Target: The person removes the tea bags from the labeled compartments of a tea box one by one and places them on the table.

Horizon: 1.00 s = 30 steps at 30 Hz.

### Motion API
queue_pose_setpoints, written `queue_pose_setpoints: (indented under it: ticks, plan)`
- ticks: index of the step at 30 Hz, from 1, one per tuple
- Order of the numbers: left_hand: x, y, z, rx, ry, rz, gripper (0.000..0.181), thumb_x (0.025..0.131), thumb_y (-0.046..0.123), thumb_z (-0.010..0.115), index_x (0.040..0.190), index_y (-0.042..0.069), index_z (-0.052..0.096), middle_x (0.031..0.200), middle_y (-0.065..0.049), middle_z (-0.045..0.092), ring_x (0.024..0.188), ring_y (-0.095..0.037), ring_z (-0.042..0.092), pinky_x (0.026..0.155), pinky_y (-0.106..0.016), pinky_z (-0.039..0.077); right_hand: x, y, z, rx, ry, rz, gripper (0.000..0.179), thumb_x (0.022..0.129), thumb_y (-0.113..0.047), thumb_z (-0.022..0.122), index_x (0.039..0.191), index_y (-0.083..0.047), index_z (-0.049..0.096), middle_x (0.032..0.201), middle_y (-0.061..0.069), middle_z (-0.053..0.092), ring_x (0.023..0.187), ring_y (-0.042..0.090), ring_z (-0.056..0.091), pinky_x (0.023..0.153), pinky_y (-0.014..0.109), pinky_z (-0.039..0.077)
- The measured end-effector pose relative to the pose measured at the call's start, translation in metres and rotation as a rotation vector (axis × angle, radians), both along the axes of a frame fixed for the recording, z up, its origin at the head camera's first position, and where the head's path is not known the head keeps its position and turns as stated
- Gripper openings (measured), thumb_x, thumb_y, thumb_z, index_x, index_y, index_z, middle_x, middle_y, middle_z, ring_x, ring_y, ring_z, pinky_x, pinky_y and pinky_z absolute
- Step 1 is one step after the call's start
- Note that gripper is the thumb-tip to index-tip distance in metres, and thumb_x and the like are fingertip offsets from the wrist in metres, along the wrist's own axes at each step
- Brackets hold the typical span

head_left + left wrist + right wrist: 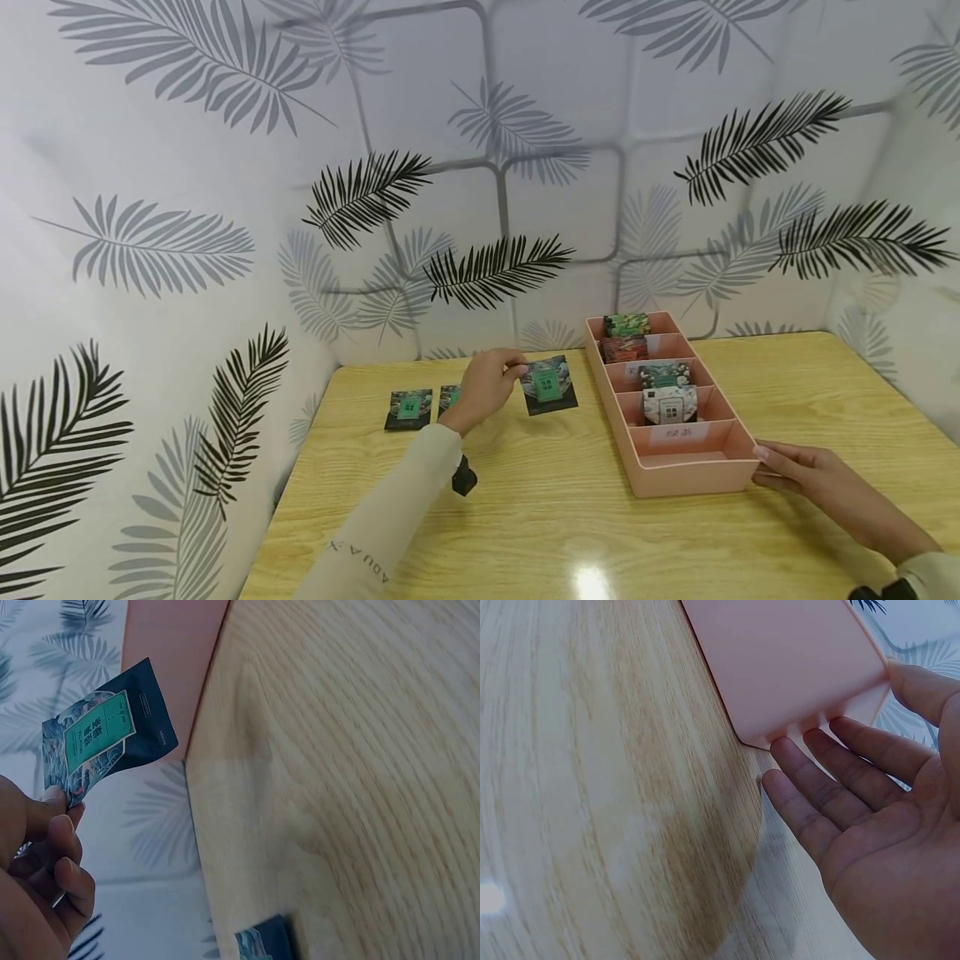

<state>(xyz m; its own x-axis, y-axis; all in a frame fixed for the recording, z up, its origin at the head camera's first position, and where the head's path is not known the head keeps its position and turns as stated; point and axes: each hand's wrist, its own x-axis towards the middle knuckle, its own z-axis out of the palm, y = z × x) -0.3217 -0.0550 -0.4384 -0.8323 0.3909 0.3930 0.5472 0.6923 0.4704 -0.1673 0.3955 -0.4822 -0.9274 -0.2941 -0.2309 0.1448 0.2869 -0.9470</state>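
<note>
My left hand (487,387) pinches a dark tea sachet (550,385) with a green label by one edge, between thumb and fingers. In the head view the sachet is raised above the wooden table, left of a pink divided box (693,481). Two similar sachets lie on the table at left: one sachet (409,408) in full view, the other (447,398) partly hidden by the left hand. My right hand (885,802) touches the box's near right corner, its thumb at the rim and its fingers extended against the wall.
Compartments in the box hold several packets, among them a white packet (670,405), a red packet (625,348) and a green packet (627,325). The front compartment has a handwritten label (678,432) on its divider. A leaf-patterned wall (555,208) stands behind the table (540,533).
</note>
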Motion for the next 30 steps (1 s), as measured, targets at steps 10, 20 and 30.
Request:
queue_pose_setpoints:
  ticks: [10, 20, 30]
  plan:
    - [-0.017, -0.019, -0.018, -0.014, -0.035, 0.021, 0.016, 0.096, 0.019, 0.059, 0.103, 0.013, 0.072, 0.093, 0.001, 0.069, 0.076, -0.010, 0.063, 0.069, -0.029, 0.052, 0.002, 0.002, -0.001, 0.008, 0.000, -0.012, 0.066, 0.104, -0.033, 0.039, 0.143, 0.016, 0.019, 0.129, 0.003, 0.056, 0.108, 0.008, 0.061, 0.087, 0.021, 0.047]
    - [-0.027, -0.032, -0.034, -0.055, -0.105, 0.084, 0.017, 0.096, 0.019, 0.059, 0.104, 0.015, 0.073, 0.095, 0.002, 0.070, 0.075, -0.010, 0.062, 0.065, -0.029, 0.050, 0.003, 0.001, 0.000, 0.026, -0.006, -0.018, 0.068, 0.104, -0.036, 0.038, 0.144, 0.015, 0.018, 0.134, 0.012, 0.052, 0.109, 0.008, 0.060, 0.089, 0.024, 0.048]
    - [-0.036, -0.034, -0.039, -0.124, -0.136, 0.155, 0.019, 0.097, 0.014, 0.057, 0.108, 0.015, 0.072, 0.102, -0.002, 0.070, 0.082, -0.016, 0.065, 0.070, -0.036, 0.054, 0.001, 0.000, -0.001, 0.020, -0.011, -0.045, 0.069, 0.103, -0.037, 0.042, 0.145, 0.013, 0.020, 0.134, 0.015, 0.050, 0.110, 0.010, 0.060, 0.090, 0.024, 0.047]
